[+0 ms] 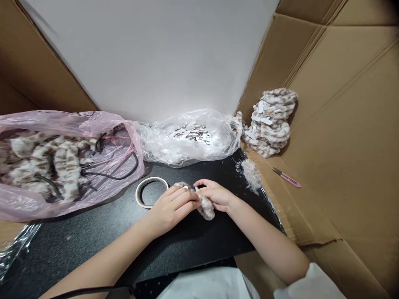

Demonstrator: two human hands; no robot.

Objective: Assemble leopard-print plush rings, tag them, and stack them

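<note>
Both of my hands meet over the black tabletop [199, 245], holding a fluffy white and brown fur band [206, 209]. My left hand [174, 207] is closed over its left part, fingers curled and knuckles up. From the right, my right hand [216, 195] pinches it near the middle, thumb and fingers close together. A small white piece shows between the fingertips, too hidden to name. One end of the band hangs out below the hands. Just left of my left hand lies a roll of cream tape [139, 195], flat on the table.
At left, an open pink plastic bag [134, 137] holds furry bands with dark cords. A clear bag [218, 153] of white labels lies at the back. On cardboard at right are stacked fur bands [277, 124] and a pink cutter [289, 180]. White fluff [251, 174] lies near the table's right edge.
</note>
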